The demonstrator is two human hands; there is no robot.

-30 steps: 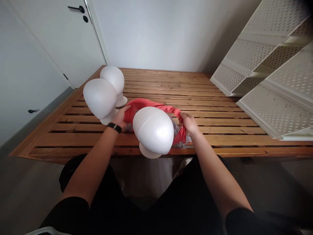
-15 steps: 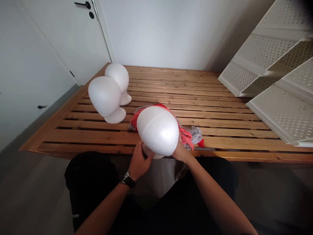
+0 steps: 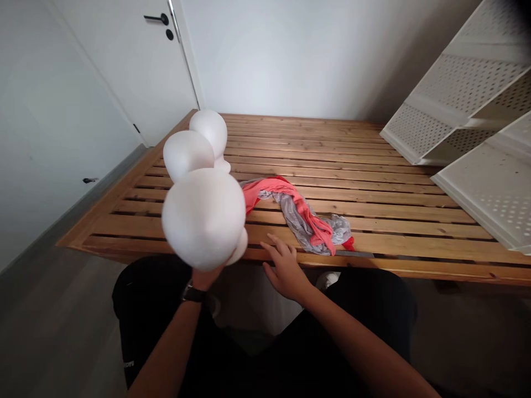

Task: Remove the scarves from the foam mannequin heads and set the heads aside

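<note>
A white foam mannequin head [image 3: 204, 215] is held up near the slatted bench's front edge, tilted, its base toward the right. My left hand [image 3: 207, 276] grips it from below; most of the fingers are hidden behind the foam. My right hand [image 3: 284, 268] is empty, fingers apart, near the bench edge just right of the foam head. Beyond my right hand lies a crumpled coral-red cloth [image 3: 282, 187] in a curve, together with a sheer grey cloth [image 3: 296, 220].
Two more white foam heads stand on the slatted wooden bench [image 3: 332, 190] at the left, the nearer one [image 3: 186, 152] partly behind the held one, the farther one [image 3: 209, 130] behind. White perforated shelving [image 3: 464, 105] leans at the right. A door [image 3: 120, 61] is back left.
The foam head has moved left and turned in my left hand. My right hand has let go of it and opened. More of the red and grey cloths now shows.
</note>
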